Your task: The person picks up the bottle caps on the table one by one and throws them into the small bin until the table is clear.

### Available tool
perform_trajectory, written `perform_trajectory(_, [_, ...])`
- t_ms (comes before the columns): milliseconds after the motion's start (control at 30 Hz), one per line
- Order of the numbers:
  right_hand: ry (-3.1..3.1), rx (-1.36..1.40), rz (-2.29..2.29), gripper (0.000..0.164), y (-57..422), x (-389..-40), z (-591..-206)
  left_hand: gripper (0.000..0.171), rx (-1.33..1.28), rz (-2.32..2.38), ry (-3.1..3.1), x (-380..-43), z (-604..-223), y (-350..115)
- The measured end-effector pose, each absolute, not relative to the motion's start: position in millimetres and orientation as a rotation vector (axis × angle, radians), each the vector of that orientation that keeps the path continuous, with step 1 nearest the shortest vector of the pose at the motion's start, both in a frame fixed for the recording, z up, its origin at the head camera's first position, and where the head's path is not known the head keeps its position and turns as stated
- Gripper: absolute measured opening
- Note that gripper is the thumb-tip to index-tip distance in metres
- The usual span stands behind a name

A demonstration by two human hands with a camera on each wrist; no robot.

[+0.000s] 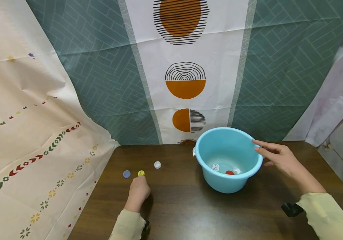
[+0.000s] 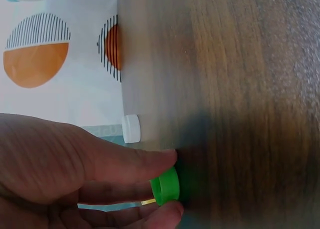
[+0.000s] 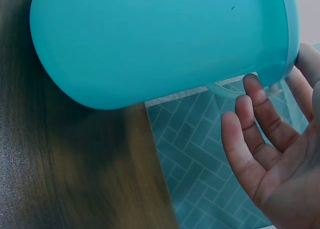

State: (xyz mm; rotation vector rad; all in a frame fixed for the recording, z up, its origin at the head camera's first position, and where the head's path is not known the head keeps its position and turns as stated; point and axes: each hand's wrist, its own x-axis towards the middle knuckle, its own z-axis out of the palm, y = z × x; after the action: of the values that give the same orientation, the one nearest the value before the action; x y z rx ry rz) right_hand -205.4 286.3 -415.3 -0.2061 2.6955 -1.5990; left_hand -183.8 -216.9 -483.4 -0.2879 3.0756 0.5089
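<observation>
My left hand (image 1: 139,190) is low over the left part of the table, and its thumb and fingertips pinch a green bottle cap (image 2: 167,185). Just beyond the knuckles lies a yellow bottle cap (image 1: 141,173); to its left is a blue bottle cap (image 1: 126,174). A white bottle cap (image 1: 157,165) sits farther back, to the right. With fairly straight, spread fingers, my right hand (image 1: 279,160) touches the right rim of a light blue bucket (image 1: 224,183). Inside the bucket are a red cap (image 1: 229,172) and two whitish caps (image 1: 215,167).
The dark wooden table (image 1: 183,206) ends at a green and white patterned cloth (image 1: 186,100) hanging behind it. A cream embroidered cloth (image 1: 39,140) borders the left side. The bucket's white handle joint (image 1: 194,152) sticks out at its left.
</observation>
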Motion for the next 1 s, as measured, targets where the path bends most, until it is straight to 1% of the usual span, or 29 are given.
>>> perform_trajectory(200, [2.690,-0.205,-1.599,0.058,285.6,-205.0,-414.1,0.010,-0.308,0.540,3.097,-183.7,-483.7,-214.3])
perform_trajectory(367, [2.692,-0.206,-1.597,0.058,285.3,-204.6,-413.6,0.005,-0.335,0.648,3.162,-187.4,-485.7,-212.7])
perform_trajectory(533, [2.696,-0.204,-1.596,0.058,285.0,-203.9,-413.8,0.015,-0.321,0.762,3.229,-190.5,-484.6,-210.7])
perform_trajectory(733, [2.692,-0.192,-1.594,0.060,285.7,-203.4,-414.6,0.010,-0.311,0.903,3.216,-195.8,-483.1,-209.3])
perform_trajectory(833, [2.697,-0.188,-1.582,0.060,286.2,-203.4,-415.2,0.017,-0.315,0.981,3.197,-197.9,-483.6,-207.9])
perform_trajectory(1000, [2.704,-0.195,-1.575,0.059,285.8,-202.9,-415.5,0.020,-0.319,1.194,3.189,-200.9,-482.8,-204.0])
